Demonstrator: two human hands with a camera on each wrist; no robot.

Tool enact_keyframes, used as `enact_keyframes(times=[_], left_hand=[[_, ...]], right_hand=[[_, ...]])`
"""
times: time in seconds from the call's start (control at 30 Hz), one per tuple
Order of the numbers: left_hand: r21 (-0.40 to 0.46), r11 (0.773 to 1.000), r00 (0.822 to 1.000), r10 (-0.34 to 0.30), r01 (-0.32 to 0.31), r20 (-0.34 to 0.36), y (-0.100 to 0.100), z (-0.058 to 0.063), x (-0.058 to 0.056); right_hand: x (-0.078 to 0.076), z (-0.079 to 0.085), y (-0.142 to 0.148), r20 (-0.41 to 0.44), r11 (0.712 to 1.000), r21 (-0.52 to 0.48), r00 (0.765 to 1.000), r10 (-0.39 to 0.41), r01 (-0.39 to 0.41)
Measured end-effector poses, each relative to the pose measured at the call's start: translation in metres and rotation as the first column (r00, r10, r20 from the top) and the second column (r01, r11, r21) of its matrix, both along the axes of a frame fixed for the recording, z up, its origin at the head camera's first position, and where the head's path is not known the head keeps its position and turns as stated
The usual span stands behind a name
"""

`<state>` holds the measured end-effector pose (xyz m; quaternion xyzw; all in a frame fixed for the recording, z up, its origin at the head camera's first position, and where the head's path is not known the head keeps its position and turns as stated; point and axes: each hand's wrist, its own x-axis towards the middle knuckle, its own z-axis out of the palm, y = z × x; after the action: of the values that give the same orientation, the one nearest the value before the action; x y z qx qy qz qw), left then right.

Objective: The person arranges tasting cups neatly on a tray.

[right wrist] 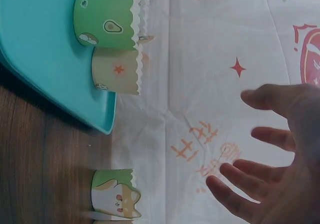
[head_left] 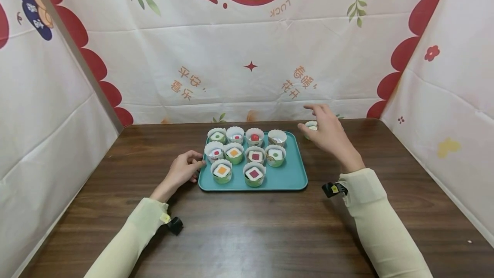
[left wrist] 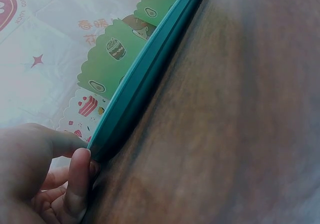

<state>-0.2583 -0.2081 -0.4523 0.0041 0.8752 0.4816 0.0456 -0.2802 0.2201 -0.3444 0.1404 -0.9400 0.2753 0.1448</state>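
Observation:
A teal tray (head_left: 291,179) lies on the table, carrying several scalloped paper baking cups, among them a cup with a purple-and-white square (head_left: 254,174) and a cup with an orange-and-white square (head_left: 221,170). My left hand (head_left: 183,167) pinches the tray's left rim between finger and thumb; the left wrist view shows this hand (left wrist: 55,174) at the tray's edge (left wrist: 132,77). Off the tray's right side, my right hand (head_left: 328,134) hovers with spread fingers over a green paper cup (head_left: 311,124), partly hidden by the hand. In the right wrist view the hand (right wrist: 272,159) holds nothing, apart from a dog-patterned cup (right wrist: 115,194).
The brown wooden table (head_left: 231,231) extends in front of the tray and to both sides. A white printed cloth (head_left: 231,46) hangs behind its far edge, with further white cloth (head_left: 455,119) along the right. Black wrist straps (head_left: 334,189) sit at both sleeves.

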Motion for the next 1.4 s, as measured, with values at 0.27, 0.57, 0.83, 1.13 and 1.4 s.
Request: enact_keyframes(times=[0.27,0.57,0.83,1.13,1.4], left_hand=[[0.005,1.0,1.0,-0.012,0.012,-0.002,-0.001,-0.001,0.0],[0.004,1.0,1.0,-0.014,0.014,-0.001,0.0,0.0,0.0],[0.007,1.0,1.0,-0.007,0.007,-0.014,-0.001,-0.001,0.0],[0.014,1.0,1.0,-0.011,0.011,-0.016,-0.001,-0.001,0.0],[0.015,1.0,1.0,-0.009,0.01,-0.009,-0.002,-0.003,-0.001]], right_hand=[[-0.005,-0.002,0.008,-0.064,0.996,-0.089,0.997,-0.035,0.029],[-0.008,-0.003,0.013,-0.085,0.993,-0.11,0.996,-0.039,0.03],[-0.011,-0.006,0.013,-0.091,0.993,-0.116,0.995,-0.038,0.027],[-0.014,-0.009,0.012,-0.048,0.993,-0.115,0.998,-0.046,0.04],[-0.016,-0.013,0.007,0.007,0.996,-0.074,0.999,-0.041,0.042]])
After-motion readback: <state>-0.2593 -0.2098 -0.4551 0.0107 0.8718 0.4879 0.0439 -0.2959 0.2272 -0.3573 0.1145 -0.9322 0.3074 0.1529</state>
